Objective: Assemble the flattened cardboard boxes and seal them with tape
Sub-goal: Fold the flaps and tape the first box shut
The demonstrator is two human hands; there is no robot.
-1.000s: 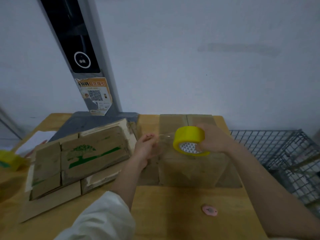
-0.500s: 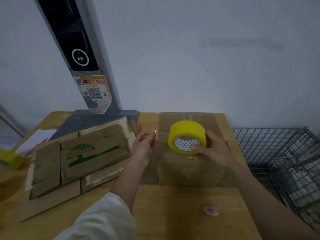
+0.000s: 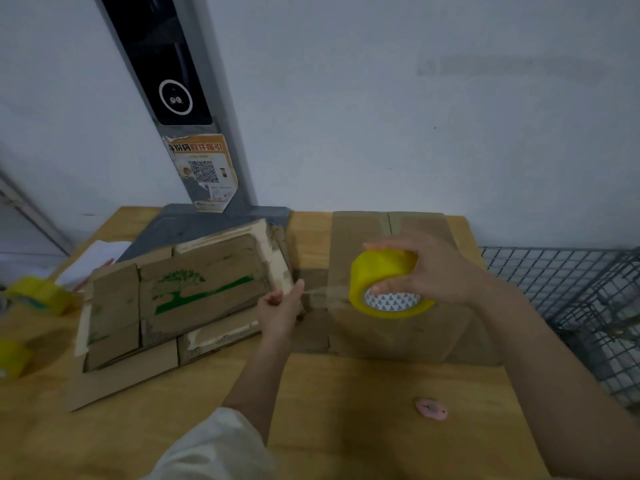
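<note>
Tape roll tilted since earlier; right hand grips it; left hand apparently pinches tape end.

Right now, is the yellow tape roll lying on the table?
No, the right hand grips the tape roll above the box.

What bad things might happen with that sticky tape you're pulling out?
The strip of tape hangs free in the air between the left hand and the yellow roll in the right hand, so it might twist and stick to itself. It might also land crooked on the box beneath, missing the seam.
</note>
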